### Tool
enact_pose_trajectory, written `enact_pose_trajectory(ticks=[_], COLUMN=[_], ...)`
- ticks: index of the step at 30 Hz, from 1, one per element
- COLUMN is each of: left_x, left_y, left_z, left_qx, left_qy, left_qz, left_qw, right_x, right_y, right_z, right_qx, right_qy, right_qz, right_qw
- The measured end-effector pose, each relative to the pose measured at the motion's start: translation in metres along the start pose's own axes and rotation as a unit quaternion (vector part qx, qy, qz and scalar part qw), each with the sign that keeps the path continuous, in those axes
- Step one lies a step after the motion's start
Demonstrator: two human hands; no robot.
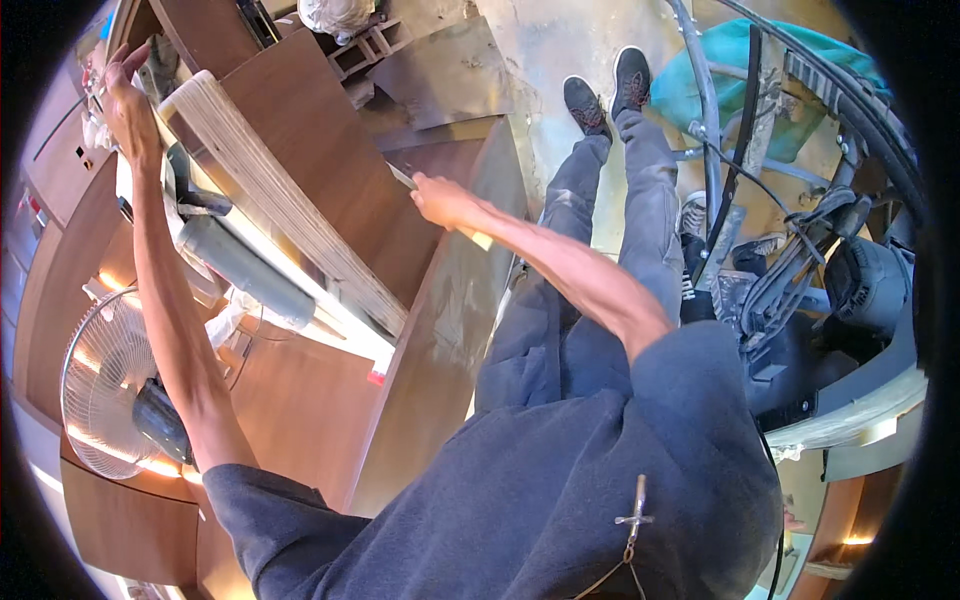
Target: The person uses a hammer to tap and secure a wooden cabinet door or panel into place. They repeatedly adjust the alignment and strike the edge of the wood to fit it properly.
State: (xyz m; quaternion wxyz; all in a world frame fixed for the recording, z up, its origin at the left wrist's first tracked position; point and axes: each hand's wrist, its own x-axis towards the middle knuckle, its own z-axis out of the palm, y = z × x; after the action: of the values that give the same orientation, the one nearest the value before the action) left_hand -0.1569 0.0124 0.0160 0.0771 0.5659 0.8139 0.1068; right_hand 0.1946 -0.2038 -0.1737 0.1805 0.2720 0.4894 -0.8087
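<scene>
My right hand [446, 203] is closed around a slim hand tool. The tool's pale, narrow tip [401, 177] points to the upper left, and its yellow end [477, 238] shows below my palm; its exact kind is unclear. Beneath that hand is a brown wood-toned panel [318, 150]. My left arm stretches to the far left, past a pale layered edge [255, 165] beside the panel. There my left hand [130, 108] has its fingers extended and apart, close to small cluttered items I cannot make out.
A grey cylinder [250, 275] lies along the bench's left side, near a wire-caged fan [110, 385]. To my right stands a metal frame [708, 120] with cables and teal cloth [730, 75]. Another person's shoes [693, 215] show beside it.
</scene>
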Motion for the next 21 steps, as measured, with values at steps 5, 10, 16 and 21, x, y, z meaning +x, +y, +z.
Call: enact_pose_trajectory(ticks=[5,10,16,21], left_x=[-0.002,0.003,0.001,0.007], left_y=[0.003,-0.005,-0.013,-0.031], left_z=[0.003,0.001,-0.005,-0.002], left_qx=[-0.003,0.026,0.033,-0.013], left_qy=[0.021,-0.006,-0.004,-0.009], left_qz=[-0.014,0.038,0.015,0.029], left_qw=[1.0,0.999,0.999,0.999], right_x=[-0.026,0.004,-0.045,-0.013], right_y=[0.013,0.011,0.015,0.046], right_z=[0.012,0.013,0.003,0.041], right_qx=[0.024,0.006,0.034,-0.052], right_qy=[-0.025,-0.015,-0.056,0.007], right_qz=[0.026,0.009,0.038,-0.035], right_qw=[0.999,1.0,0.997,0.998])
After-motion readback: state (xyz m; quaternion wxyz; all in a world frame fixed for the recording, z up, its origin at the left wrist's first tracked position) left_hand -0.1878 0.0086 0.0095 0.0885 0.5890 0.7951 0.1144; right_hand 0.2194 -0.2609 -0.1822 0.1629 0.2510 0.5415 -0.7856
